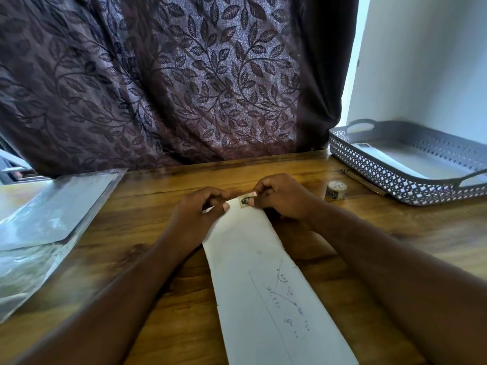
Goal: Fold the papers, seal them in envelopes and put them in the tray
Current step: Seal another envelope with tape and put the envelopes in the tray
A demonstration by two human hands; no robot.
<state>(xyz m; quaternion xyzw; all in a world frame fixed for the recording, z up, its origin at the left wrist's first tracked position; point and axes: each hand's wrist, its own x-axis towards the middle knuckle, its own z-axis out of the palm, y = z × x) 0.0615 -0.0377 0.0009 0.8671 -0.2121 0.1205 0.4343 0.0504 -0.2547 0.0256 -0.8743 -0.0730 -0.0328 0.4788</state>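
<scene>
A long white envelope (266, 280) with pen scribbles lies lengthwise on the wooden table (147, 206), running from the near edge toward the middle. My left hand (196, 214) pinches its far end from the left, thumb on top. My right hand (279, 196) holds a small patterned piece of tape (245, 201) against that same far end. The grey perforated tray (382, 167) with handles stands at the back right, with a white envelope (411, 164) lying flat inside it.
A small roll of patterned tape (336, 189) sits on the table just left of the tray, with a thin stick-like object (365, 182) beside it. A clear plastic sleeve of papers (44, 219) lies at the left. A dark leaf-patterned curtain (184, 75) hangs behind the table.
</scene>
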